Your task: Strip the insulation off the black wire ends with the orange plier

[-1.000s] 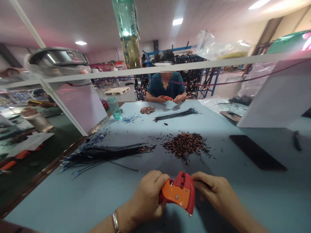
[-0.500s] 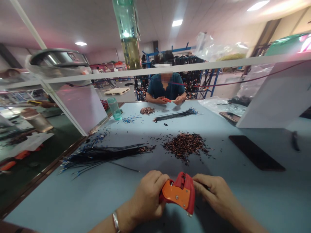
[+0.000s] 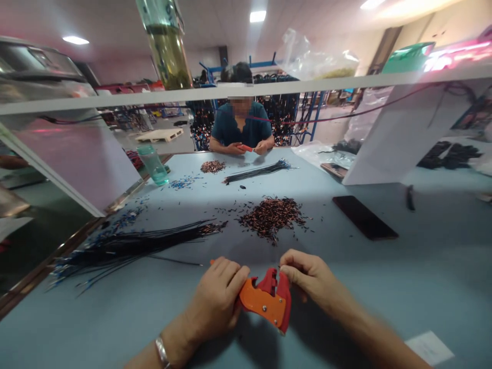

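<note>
Orange-and-red plastic hand tool [image 3: 265,303] gripped by left hand [image 3: 215,302]; right hand [image 3: 309,277] pinched shut at its head, risking fingertips [image 3: 287,272] nipped on squeezing.

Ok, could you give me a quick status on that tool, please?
Left grip shut on red-orange tool. Right grip pinched at its head, contents hidden. Wire bundle and scrap pile beyond, untouched.
</note>
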`<state>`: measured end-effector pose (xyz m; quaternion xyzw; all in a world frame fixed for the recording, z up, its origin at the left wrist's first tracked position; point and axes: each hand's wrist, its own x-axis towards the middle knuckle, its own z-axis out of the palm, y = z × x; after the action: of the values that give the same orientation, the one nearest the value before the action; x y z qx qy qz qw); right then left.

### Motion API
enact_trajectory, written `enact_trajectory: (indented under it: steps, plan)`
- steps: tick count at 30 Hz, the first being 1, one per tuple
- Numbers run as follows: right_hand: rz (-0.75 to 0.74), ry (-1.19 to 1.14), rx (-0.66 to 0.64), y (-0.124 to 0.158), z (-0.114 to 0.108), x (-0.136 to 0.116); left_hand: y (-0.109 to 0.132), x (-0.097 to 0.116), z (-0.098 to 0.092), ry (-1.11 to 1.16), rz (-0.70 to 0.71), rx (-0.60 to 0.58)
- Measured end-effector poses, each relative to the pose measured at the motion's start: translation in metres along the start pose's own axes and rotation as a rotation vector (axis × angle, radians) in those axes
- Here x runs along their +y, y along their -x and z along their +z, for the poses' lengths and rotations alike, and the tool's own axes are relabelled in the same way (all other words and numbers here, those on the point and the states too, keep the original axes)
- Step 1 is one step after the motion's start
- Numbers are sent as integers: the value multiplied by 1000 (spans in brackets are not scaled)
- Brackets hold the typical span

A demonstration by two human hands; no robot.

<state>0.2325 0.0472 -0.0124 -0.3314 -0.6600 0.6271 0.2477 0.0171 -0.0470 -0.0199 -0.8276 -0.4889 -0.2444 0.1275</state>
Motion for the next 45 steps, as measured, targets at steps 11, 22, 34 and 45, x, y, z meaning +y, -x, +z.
enact_trajectory:
  steps: [11,22,34,45]
  plan:
    - [-13,26,-125,3,10,-7,-1,3,1,-16,9,-38]
    - [-82,30,-142,4,21,5,-3,4,1,15,23,-37]
    - [-61,-29,-185,5,22,5,-2,4,0,45,12,-13]
    - [-68,-50,-174,5,25,2,-4,5,0,59,8,-4]
